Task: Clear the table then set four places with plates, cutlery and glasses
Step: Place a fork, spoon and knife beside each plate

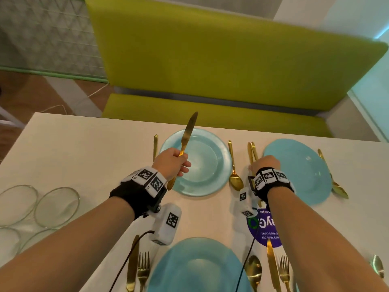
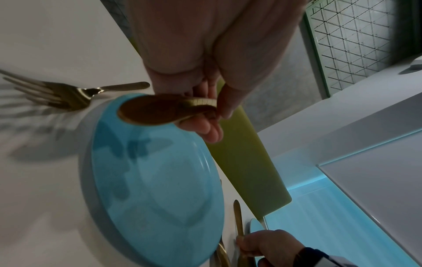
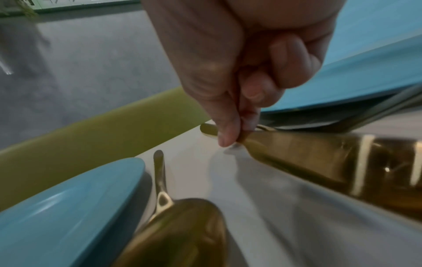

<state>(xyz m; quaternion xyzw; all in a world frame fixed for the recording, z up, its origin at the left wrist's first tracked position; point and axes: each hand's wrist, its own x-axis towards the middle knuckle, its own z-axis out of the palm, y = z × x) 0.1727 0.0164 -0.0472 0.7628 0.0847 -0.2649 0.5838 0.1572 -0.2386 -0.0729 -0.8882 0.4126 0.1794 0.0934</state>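
My left hand [image 1: 179, 163] grips a gold knife [image 1: 188, 131] by its handle and holds it up, blade pointing away, over the far-left pale blue plate [image 1: 212, 165]. In the left wrist view the left hand [image 2: 205, 112] curls round the knife's handle end [image 2: 160, 112] above that plate [image 2: 160, 189]. My right hand [image 1: 264, 162] reaches down to gold cutlery [image 1: 251, 150] lying between a gold spoon [image 1: 234, 175] and the far-right blue plate [image 1: 303, 173]. The right wrist view shows thumb and forefinger [image 3: 228, 130] pinching a gold knife [image 3: 319, 166] on the table.
A fork [image 1: 155, 146] lies left of the far-left plate, a spoon [image 1: 334, 182] right of the far-right one. A near plate [image 1: 197, 268] has a knife [image 1: 133, 266], fork [image 1: 143, 270] and spoon [image 1: 253, 270] beside it. Clear glasses [image 1: 56, 206] stand at the left. A green bench [image 1: 210, 70] lies beyond.
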